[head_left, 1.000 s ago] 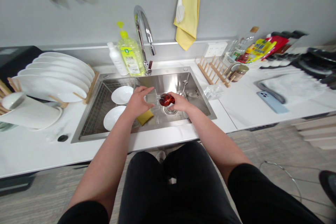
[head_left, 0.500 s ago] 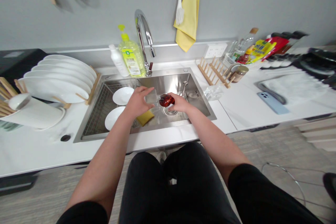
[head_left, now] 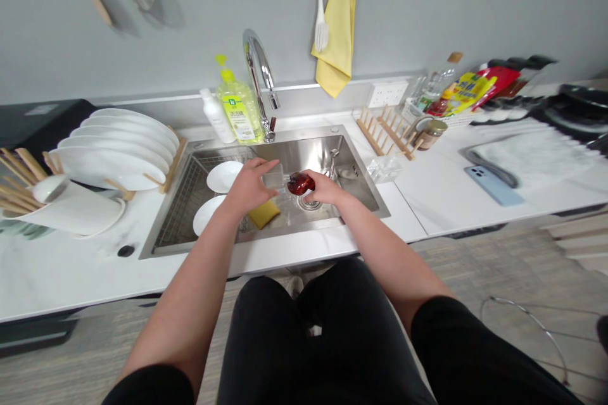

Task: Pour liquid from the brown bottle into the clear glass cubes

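Over the steel sink (head_left: 308,155), my two hands hold a small glass bottle (head_left: 300,184) of dark red liquid on its side. My right hand (head_left: 323,187) wraps the red end. My left hand (head_left: 247,186) grips the clear, squarish end (head_left: 273,176). Below my left hand lie a yellow sponge (head_left: 263,214) and a white plate (head_left: 206,215), with another white plate (head_left: 224,176) beyond it. The steel drain (head_left: 308,203) sits just under the bottle. Behind the sink rise a chrome faucet (head_left: 259,60) and a yellow-green dish soap bottle (head_left: 240,111).
Large white plates stand in a wooden rack (head_left: 116,149) left of the sink, beside a white mug (head_left: 71,212) lying on its side. An empty wooden rack (head_left: 384,134), a jar (head_left: 432,134), a phone (head_left: 489,185) and a white towel (head_left: 532,155) lie right.
The view has tilted up slightly, so the faucet and counter sit lower in the frame. My hands and the bottle have barely moved over the sink.
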`<state>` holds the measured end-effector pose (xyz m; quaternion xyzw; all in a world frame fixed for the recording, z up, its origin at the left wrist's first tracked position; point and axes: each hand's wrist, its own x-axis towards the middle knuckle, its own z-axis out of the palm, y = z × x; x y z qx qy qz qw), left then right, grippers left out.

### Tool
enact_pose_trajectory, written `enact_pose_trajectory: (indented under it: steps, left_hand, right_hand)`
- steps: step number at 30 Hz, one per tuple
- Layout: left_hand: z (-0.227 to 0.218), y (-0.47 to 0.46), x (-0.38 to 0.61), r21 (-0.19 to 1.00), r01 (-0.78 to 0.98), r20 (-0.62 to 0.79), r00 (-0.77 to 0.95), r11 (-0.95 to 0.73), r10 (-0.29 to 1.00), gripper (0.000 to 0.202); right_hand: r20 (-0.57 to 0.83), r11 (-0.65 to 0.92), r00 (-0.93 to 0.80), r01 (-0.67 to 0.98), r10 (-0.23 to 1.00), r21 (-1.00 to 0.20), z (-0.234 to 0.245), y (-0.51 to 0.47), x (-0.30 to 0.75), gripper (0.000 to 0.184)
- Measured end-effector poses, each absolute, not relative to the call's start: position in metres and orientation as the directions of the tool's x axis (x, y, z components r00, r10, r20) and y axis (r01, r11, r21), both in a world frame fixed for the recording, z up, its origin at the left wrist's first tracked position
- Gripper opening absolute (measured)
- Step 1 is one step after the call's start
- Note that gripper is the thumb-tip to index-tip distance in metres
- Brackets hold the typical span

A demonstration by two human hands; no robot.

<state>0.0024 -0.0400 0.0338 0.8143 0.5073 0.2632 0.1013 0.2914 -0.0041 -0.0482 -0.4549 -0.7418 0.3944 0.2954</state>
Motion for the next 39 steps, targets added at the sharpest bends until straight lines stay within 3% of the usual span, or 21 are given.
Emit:
enact_pose_trajectory:
  steps: [10, 39]
  left_hand:
    - [0.041, -0.042, 0.005, 0.414, 0.787, 0.314, 0.348, -0.457, 0.883, 0.089]
    - [0.070, -0.034, 0.012, 0.332, 0.822, 0.263, 0.390, -0.463, 0.882, 0.090]
  right_hand:
    - [0.092, 0.288, -0.401, 0.460, 0.911, -0.840, -0.051, -0.003, 0.292, 0.084]
    - [0.183, 0.324, -0.405, 0.315, 0.896, -0.892, -0.056, 0.000, 0.292, 0.083]
